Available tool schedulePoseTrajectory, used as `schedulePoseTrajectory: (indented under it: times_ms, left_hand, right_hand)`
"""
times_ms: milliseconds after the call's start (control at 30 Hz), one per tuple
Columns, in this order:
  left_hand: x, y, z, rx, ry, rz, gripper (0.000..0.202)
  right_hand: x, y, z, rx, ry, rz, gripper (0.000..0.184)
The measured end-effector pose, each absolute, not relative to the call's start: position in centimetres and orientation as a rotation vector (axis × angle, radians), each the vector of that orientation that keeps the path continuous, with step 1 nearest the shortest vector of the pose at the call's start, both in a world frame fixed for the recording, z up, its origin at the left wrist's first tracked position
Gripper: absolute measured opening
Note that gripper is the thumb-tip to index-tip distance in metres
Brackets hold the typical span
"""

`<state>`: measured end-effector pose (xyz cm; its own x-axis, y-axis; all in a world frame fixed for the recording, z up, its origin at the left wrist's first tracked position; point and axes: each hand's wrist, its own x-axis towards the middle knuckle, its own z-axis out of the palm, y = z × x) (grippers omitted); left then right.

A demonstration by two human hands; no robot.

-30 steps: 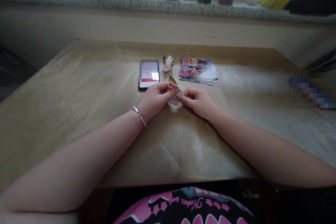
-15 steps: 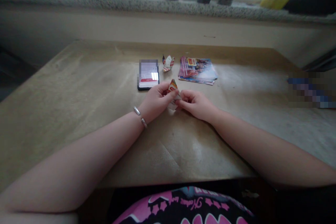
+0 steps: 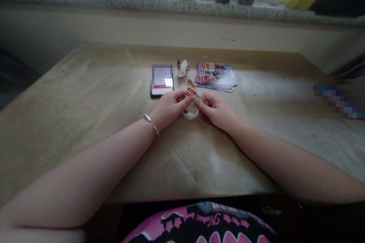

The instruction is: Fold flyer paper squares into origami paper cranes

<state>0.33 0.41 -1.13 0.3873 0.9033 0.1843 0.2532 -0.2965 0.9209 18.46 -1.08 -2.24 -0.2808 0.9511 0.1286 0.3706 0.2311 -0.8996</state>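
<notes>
Fingers (image 3: 186, 102) pinch folded paper (image 3: 191, 92) at 2 edges, wide tabletop (image 3: 273, 98) stretching either side.

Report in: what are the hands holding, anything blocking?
Left hand and right hand both gripping folded paper. Pointed end aimed forward. Phone just beyond left hand, no obstruction seen.

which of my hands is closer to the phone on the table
Left. Your left hand is by the near right corner of the phone; your right hand is farther off to the right, past the folded paper both hands hold.
</notes>
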Motion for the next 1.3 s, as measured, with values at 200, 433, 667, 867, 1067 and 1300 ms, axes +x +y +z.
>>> schedulePoseTrajectory:
  times_ms: [200, 433, 667, 867, 1067, 1300]
  left_hand:
    - [0.5, 0.6, -1.2, 1.799, 1.053, 0.812, 0.02]
    - [0.3, 0.6, -1.4, 1.862, 1.059, 0.896, 0.029]
    - [0.5, 0.8, -1.5, 1.774, 0.985, 0.951, 0.026]
    - [0.5, 0.5, -1.2, 1.771, 1.006, 0.9, 0.027]
    - [0.2, 0.5, -1.3, 1.9, 1.086, 0.811, 0.027]
    - [0.2, 0.2, -1.2, 2.048, 1.17, 0.82, 0.02]
  right_hand:
    - [18.6, -0.8, -2.6, -1.232, -1.737, 1.029, 0.038]
    - [18.9, -0.7, -2.4, -1.242, -1.84, 1.058, 0.034]
    - [18.8, -0.8, -1.9, -1.265, -2.079, 0.937, 0.028]
    - [19.0, -0.7, -1.9, -1.266, -1.931, 0.981, 0.028]
    - [19.0, -0.6, -2.2, -1.202, -1.864, 0.98, 0.025]
    - [18.8, -0.2, -3.1, -1.127, -1.696, 1.073, 0.018]
